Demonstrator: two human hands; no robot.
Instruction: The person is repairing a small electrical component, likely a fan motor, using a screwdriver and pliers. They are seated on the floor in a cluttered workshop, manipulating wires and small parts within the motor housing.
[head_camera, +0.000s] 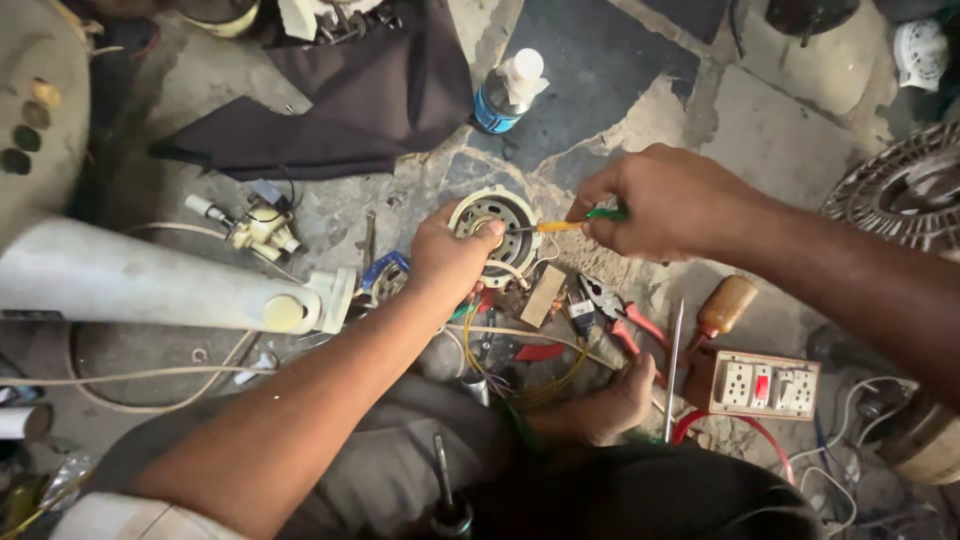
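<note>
The left hand (450, 258) is closed on the round fan motor (497, 232), which lies on the floor just at its 1 o'clock, the thumb pressing on the motor's face. The right hand (665, 203) is at 3 o'clock of the motor, its fingers pinched together on a small screwdriver (560, 226) with a yellow and green handle. The tip of the screwdriver points at 9 o'clock and touches the motor's centre. Red pliers (615, 308) lie at 5 o'clock of the motor, near a switch board (765, 386).

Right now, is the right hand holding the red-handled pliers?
No, the right hand grips a small screwdriver aimed at the round motor; the pliers lie on the floor.
</note>
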